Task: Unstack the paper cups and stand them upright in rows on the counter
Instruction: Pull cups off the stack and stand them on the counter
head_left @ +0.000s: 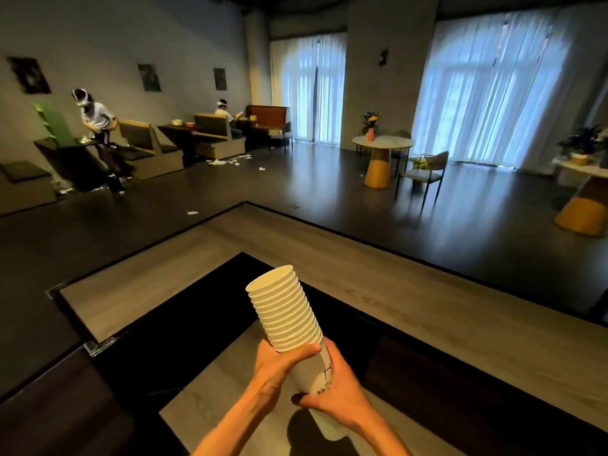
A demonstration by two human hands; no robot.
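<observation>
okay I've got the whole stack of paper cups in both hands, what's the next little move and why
Probably slide the left hand up to the top rim and pull one cup off, while the right hand holds the bottom cup. The stack of paper cups looks fully nested, and no cup stands on the counter yet.

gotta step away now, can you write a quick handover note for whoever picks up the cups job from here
Left hand: grips the cup stack just under the lowest rims.
Right hand: holds the bottom cup's body.
Cups: all still nested in one stack, held tilted above the counter.
Done: nothing yet; no cup stands on the counter in view.
Left: pull the cups off one at a time and stand them upright in rows.
</observation>
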